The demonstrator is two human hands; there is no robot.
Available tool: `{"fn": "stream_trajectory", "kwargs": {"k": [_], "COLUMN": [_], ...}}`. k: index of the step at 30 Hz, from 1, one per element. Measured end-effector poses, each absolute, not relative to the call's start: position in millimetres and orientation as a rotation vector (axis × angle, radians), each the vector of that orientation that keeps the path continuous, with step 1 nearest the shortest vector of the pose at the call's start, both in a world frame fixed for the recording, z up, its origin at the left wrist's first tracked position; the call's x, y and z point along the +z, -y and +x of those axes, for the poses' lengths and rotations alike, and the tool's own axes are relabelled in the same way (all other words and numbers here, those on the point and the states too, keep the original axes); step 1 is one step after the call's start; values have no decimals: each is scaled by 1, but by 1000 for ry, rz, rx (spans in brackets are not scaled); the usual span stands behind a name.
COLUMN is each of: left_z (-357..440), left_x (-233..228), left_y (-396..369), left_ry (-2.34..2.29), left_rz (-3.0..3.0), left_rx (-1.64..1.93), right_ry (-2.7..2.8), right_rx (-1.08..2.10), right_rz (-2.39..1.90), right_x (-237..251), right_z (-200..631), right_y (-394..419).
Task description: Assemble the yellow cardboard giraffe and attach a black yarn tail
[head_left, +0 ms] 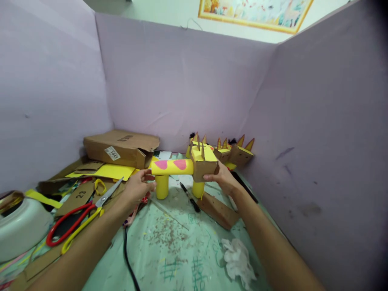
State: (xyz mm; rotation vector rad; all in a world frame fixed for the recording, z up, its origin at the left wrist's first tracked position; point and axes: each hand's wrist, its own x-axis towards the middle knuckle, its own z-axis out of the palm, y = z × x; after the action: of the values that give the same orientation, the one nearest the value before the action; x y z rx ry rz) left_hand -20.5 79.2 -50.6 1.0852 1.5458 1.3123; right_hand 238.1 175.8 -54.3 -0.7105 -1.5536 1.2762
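In the middle of the head view stands a yellow cardboard animal [171, 167]. Its body is a horizontal tube with pink patches, resting on yellow tube legs [162, 186]. A brown cardboard box head [203, 170] with pointed ears and a yellow top sits at the right end. My right hand [223, 178] grips this head from the right, thumb on its front face. At the tube's left end, my left hand [140, 185] has its fingers curled about the end and rear leg; part of that contact is hidden.
Red-and-yellow scissors [98, 206] lie on cardboard scraps at left, before a brown box [121, 145]. A black pen [190, 198], cut cardboard piece [218, 211], crumpled tissue [238, 262] and black cable [129, 258] lie on the green cloth. Similar cardboard animals [241, 154] stand behind.
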Motion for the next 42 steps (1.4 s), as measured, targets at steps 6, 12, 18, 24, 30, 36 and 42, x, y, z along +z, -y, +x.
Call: {"fn": "stream_trajectory", "kwargs": {"k": [6,12,18,24,30,36,42], "left_z": [-20,-19,-12,-18,-24,-30,-48], "left_x": [-46,-51,-56,-63,-85,-87,-59], "left_y": [-82,-85,-73,-79,-84,-82,-52], "left_ry": [-1555,-1584,-1621,-1635,-1666,-1700,-1922], "left_rz": [1085,1071,1035,1056,1125,1157,1320], "left_rx": [1375,1467,1453,1448,1420,1423,1332], "right_ry": [1451,1290,1133,1016,969,973,926], "right_rx": [1161,1002,887,811,855,959,1097], "right_rz": [-704,-713,-782,-843,-854,-844,-823], "right_x": [-55,-56,-63,-63,-58,-34,-21], "right_z": [239,239,232,224,209,219,240], "right_y": [-180,-175,-175,-182,-178,-159,-126]}}
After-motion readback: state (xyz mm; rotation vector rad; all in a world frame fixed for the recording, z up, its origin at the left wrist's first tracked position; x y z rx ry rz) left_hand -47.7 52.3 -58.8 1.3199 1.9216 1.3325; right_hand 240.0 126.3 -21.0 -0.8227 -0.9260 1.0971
